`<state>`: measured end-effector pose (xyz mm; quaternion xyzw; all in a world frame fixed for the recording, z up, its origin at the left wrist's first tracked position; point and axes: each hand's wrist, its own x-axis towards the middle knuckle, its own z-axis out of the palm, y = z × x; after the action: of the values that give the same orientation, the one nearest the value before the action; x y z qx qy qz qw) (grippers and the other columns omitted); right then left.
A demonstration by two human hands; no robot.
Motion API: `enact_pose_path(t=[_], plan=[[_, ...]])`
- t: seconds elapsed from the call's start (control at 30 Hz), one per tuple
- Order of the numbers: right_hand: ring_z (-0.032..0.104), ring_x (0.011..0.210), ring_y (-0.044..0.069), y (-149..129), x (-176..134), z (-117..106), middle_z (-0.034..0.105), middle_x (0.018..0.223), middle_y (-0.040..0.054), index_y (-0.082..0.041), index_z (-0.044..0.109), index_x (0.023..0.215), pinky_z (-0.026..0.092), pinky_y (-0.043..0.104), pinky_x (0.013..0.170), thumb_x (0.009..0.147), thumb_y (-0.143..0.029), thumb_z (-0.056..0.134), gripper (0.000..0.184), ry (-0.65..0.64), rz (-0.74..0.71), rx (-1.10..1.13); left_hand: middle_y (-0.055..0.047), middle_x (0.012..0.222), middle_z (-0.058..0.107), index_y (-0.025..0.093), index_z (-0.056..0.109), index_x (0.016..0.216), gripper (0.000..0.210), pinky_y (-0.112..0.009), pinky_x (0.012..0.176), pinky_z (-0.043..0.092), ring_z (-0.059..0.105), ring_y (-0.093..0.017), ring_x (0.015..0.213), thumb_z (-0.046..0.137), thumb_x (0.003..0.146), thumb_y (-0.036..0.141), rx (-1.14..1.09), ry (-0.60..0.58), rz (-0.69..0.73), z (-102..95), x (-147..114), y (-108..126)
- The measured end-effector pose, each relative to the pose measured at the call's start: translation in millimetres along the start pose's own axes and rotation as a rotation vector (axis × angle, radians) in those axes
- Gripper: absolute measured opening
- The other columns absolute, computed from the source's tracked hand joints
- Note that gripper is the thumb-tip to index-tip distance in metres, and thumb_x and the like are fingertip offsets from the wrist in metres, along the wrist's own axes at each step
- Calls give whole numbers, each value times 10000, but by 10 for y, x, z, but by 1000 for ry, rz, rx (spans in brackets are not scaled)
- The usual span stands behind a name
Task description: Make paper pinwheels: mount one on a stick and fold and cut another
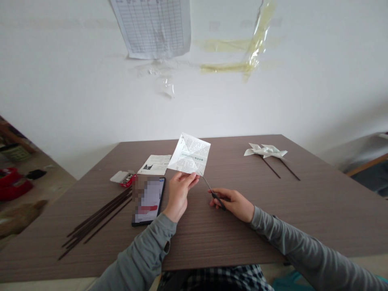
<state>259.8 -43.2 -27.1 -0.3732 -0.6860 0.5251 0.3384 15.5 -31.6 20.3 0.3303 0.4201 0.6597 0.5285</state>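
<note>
My left hand (178,194) pinches the lower edge of a square sheet of printed paper (191,155), held up above the table with diagonal creases across it. In my right hand (232,202) is a pair of scissors (214,195) with dark handles. Their slim metal blades reach the paper's bottom corner, close to my left fingertips. Whether the blades are apart is too small to tell. Behind my left hand, another piece of printed paper (154,164) lies flat on the table.
On the brown table (230,246), a phone (148,202) lies left of my left hand, beside several thin dark sticks (97,218) and an opened small red-and-white box (124,178). Two paper pinwheels (266,150) on sticks lie at the back right. A white wall (91,89) borders the far edge.
</note>
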Motion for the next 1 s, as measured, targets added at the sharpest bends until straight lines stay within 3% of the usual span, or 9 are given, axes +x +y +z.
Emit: enact_pose_path(t=[1.0], plan=[[851,873,318,-70,16,48,992,1074,160,-223,966,1421,774,542,966,925,-931,987,865,20,53,77,-84,1039,981,189,900,1015,536,-479,1042,805,958,-295,976,1269,655,335,13,-15,-11,-15,-15,-21]])
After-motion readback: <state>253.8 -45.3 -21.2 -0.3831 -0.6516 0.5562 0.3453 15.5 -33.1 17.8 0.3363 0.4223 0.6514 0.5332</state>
